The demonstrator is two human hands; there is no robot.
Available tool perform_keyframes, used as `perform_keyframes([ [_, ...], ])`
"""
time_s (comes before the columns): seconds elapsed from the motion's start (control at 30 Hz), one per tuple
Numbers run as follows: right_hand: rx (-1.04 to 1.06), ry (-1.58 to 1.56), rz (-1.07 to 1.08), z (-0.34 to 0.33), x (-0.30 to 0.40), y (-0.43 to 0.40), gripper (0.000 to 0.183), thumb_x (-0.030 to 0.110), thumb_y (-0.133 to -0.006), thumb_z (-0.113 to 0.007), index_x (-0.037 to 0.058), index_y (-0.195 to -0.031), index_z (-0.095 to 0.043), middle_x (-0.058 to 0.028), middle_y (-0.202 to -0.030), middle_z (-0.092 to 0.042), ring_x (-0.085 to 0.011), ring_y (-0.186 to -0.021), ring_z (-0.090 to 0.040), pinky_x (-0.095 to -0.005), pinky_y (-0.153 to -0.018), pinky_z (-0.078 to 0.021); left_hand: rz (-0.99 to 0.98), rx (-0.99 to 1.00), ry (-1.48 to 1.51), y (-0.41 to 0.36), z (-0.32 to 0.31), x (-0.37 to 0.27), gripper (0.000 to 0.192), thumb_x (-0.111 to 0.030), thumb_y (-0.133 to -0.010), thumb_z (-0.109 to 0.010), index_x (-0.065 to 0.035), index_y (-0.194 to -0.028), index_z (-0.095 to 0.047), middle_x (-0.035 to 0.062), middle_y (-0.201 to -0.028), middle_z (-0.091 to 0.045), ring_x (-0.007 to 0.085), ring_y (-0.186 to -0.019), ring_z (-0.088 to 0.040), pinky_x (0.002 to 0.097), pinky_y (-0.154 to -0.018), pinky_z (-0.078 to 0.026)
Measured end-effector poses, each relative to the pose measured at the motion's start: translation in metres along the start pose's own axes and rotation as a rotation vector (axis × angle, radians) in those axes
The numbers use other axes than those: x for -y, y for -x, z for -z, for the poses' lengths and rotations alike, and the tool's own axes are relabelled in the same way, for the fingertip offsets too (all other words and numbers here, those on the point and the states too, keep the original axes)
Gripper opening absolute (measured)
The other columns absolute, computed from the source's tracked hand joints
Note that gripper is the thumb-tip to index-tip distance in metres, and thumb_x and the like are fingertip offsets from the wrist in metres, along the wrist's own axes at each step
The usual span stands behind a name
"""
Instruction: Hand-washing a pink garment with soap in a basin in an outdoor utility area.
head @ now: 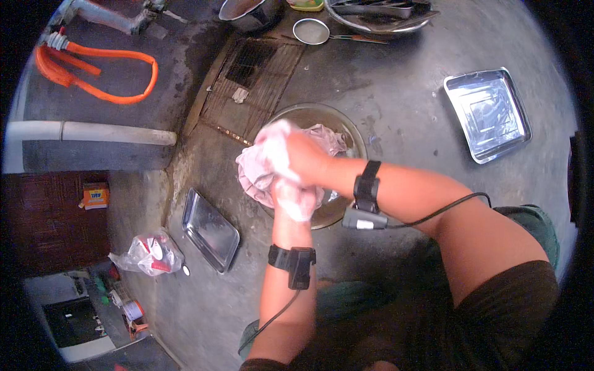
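A bunched pale pink cloth (pixel 254 172) is held over a round metal basin (pixel 355 132) on the floor. My right hand (pixel 301 150) grips its upper part and is blurred, with white suds over the fingers. Just below, my left hand (pixel 294 199) is closed on the same cloth, suds on its back. Part of the cloth lies over the basin's far side, and some of it hangs past the left rim. My hands and the cloth hide most of the basin's inside.
Left of the basin are a floor drain grate (pixel 241 95), a metal tray (pixel 211 232) and a plastic bag (pixel 155 252). An orange hose (pixel 113 97) hangs by a white pipe (pixel 116 133). A strainer (pixel 312 31) lies beyond; another tray (pixel 492 116) sits at right.
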State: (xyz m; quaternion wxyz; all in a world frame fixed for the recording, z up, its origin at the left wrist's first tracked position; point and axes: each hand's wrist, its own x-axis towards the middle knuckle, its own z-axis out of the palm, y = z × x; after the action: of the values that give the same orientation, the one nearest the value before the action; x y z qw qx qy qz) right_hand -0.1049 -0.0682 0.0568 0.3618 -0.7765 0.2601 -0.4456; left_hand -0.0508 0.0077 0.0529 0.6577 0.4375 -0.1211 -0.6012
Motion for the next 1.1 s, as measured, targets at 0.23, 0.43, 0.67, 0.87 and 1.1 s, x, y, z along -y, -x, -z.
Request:
perform_keyframes([
  [0.23,0.326,0.095,-0.067,-0.008,0.031,0.025,0.028,0.032,-0.081,-0.056,0.0074,-0.094,-0.061,-0.0182,-0.096,-0.061,-0.0338,-0.089,-0.061,-0.0426,-0.071,-0.0515,-0.056,0.231,0.252,-0.005,0.004,-0.036,0.044,-0.033,-0.097,-0.04,-0.0076,-0.133,-0.04,0.0098,-0.133,-0.047,0.0261,-0.12,-0.047,0.0423,-0.102,-0.038],
  [0.43,0.195,-0.002,-0.148,0.005,-0.001,-0.005,0.036,0.033,-0.082,-0.058,0.0089,-0.107,-0.055,-0.0184,-0.103,-0.058,-0.0369,-0.099,-0.054,-0.0439,-0.085,-0.0442,-0.002,0.151,0.228,0.002,-0.013,-0.022,0.043,-0.032,-0.097,-0.039,-0.0065,-0.132,-0.041,0.0102,-0.132,-0.048,0.0263,-0.119,-0.048,0.0428,-0.101,-0.039],
  [0.67,-0.222,0.054,-0.403,0.001,-0.063,0.006,0.025,0.021,-0.08,-0.057,0.0021,-0.096,-0.056,-0.0151,-0.085,-0.061,-0.0336,-0.08,-0.06,-0.0391,-0.071,-0.0476,-0.075,-0.006,-0.006,-0.01,0.01,-0.027,0.041,-0.028,-0.096,-0.042,-0.0022,-0.128,-0.045,0.0129,-0.125,-0.053,0.0269,-0.111,-0.055,0.0419,-0.095,-0.044],
  [0.87,0.012,-1.236,-1.254,-0.002,-0.062,0.026,0.024,0.03,-0.087,-0.053,0.0075,-0.091,-0.061,-0.0065,-0.087,-0.067,-0.0249,-0.077,-0.063,-0.0393,-0.067,-0.05,0.036,0.261,0.229,0.0,0.008,-0.058,0.049,-0.038,-0.096,-0.042,0.0033,-0.122,-0.046,0.0166,-0.111,-0.059,0.0302,-0.101,-0.059,0.0407,-0.092,-0.047],
  [1.1,0.175,-1.581,-0.747,-0.01,0.006,-0.005,0.029,0.031,-0.087,-0.05,0.006,-0.093,-0.065,-0.0065,-0.098,-0.067,-0.0239,-0.092,-0.062,-0.0355,-0.082,-0.049,-0.38,-0.357,-0.374,-0.011,0.006,-0.05,0.048,-0.041,-0.098,-0.036,-0.0038,-0.128,-0.045,0.0119,-0.121,-0.054,0.0255,-0.114,-0.051,0.0399,-0.094,-0.043],
])
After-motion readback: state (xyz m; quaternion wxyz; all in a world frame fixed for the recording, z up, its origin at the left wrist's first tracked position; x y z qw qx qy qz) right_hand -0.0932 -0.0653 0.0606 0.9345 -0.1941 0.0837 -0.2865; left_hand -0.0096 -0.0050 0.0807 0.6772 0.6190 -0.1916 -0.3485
